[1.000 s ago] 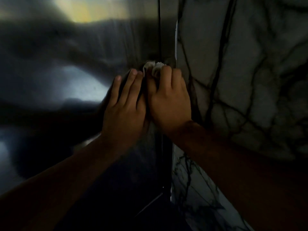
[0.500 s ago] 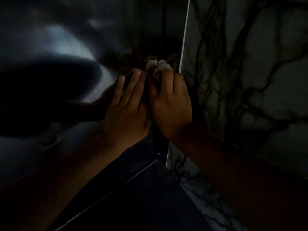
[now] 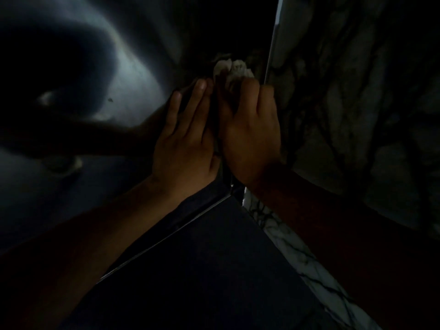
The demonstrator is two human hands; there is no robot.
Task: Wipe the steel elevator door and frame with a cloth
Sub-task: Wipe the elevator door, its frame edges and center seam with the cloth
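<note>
Grip: right hand (image 3: 250, 136), fingers curled over a bunched pale cloth (image 3: 234, 69), pressing it into the dim corner where steel door (image 3: 133, 75) meets frame (image 3: 238, 39). Left hand (image 3: 184, 141): flat, fingers straight on the door, touching the right. Cloth lies at the right fingertips; seam runs vertically, floor (image 3: 209, 270) below, marble wall (image 3: 345, 91) just right.

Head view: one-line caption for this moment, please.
Right hand presses a cloth into the steel frame beside the marble wall; left hand lies flat on the door.
</note>
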